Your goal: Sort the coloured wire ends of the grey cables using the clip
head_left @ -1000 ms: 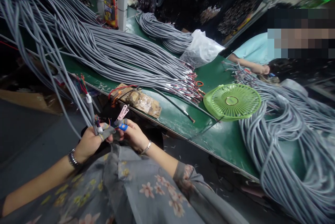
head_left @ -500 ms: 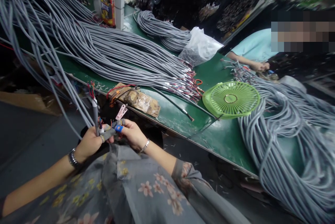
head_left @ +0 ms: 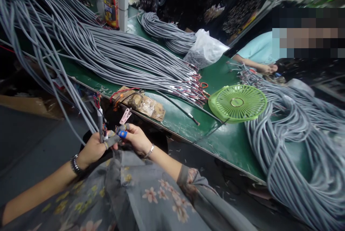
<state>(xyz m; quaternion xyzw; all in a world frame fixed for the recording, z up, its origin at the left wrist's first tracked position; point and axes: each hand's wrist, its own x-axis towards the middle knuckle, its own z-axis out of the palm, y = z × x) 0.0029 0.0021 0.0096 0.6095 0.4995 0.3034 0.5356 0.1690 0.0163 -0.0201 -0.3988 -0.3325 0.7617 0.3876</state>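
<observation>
My left hand (head_left: 95, 147) is closed around grey cables (head_left: 100, 121) whose stripped ends show thin coloured wires above a white band. Grey tape covers its finger and thumb. Close beside it, my right hand (head_left: 137, 139) pinches at the wire ends, fingertips together, with blue tape on the thumb and grey on a finger. Which wire it grips is too small to make out. A pink clip (head_left: 125, 116) stands just above the right fingertips, at the bench edge. Both hands are in front of my body, below the green bench (head_left: 215, 76).
A long bundle of grey cables (head_left: 115, 54) covers the bench's left. A taped wooden block (head_left: 147, 105) lies at the near edge, a green fan (head_left: 237, 102) farther right. Coiled cables (head_left: 280, 141) hang over the right edge. Behind are a plastic bag (head_left: 206, 49) and a co-worker's hands (head_left: 269, 69).
The cable end in my left hand has shifted slightly right and down. My right hand has barely moved. The co-worker's hands have shifted a little.
</observation>
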